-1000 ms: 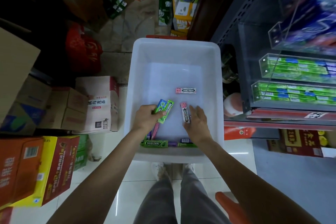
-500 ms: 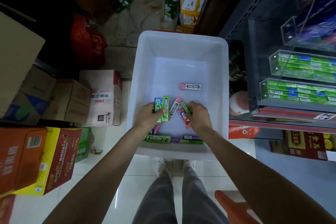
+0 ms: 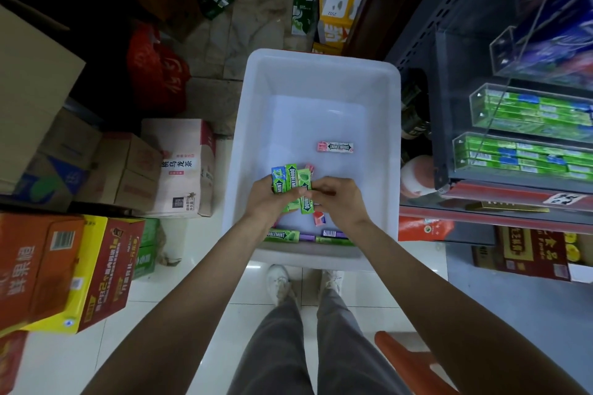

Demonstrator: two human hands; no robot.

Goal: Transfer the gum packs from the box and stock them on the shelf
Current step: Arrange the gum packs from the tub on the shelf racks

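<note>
Gathering the gum packs into one neat bunch is the job right now, I think. To do it well, the person should line the packs up side by side and squeeze them snugly, so none slip out on the way to the shelf.

The left hand [image 3: 268,199] has its fingers curled round a fan of packs [image 3: 290,181], blue and green ones, held over the white box [image 3: 321,73]. The right hand [image 3: 337,199] is just beside it, fingers bent, pinching a green pack against the bunch.

More packs lie loose in the box: a pink pack [image 3: 335,147] farther back, and a few along the near wall under the wrists.

Off to the right, the shelf [image 3: 449,125] has clear trays [image 3: 519,157] already holding green packs.
</note>
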